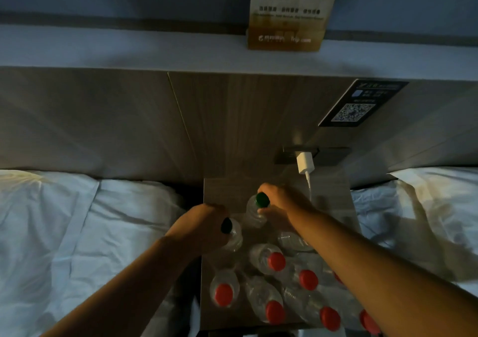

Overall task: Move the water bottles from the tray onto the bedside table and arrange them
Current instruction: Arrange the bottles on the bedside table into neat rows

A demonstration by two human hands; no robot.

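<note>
1. While my right hand (pixel 280 202) curls round its neck, fingers on the far side & thumb on the near side, the clear plastic bottle w/ bright green cap (pixel 254 216) is over the back part of the grey wood-grain bedside table (pixel 225 189), approx. mid-width. Can't tell if its base touches the top.
2. My left hand (pixel 199 229) is wrapped round the shoulder of a second clear plastic bottle w/ dark green cap (pixel 234 237), the cap poking out past my fingers. It's at the table's left edge, just beside the first bottle & a bit nearer me.
3. Both grips are clamped on bottles, one each.
4. Nearer me, several clear plastic bottles w/ red caps (pixel 276 261) are packed close together across the table's front half. Some are partly hidden under my right forearm. On a tray or straight on the table top? Too dark, can't tell.
5. Behind the table: a white plug-in charger (pixel 305 162) in a dark socket plate (pixel 332 154), its white cable (pixel 308 181) dropping just behind my right hand.
6. White-sheeted beds flank the table, one left (pixel 64 233) & one right (pixel 426 220).
7. Above: a wood-grain headboard panel (pixel 232 119) w/ a dark QR-code sticker (pixel 362 104) at its right. On the pale ledge (pixel 129 49) stands a gold & white QR-code card (pixel 287 13).
</note>
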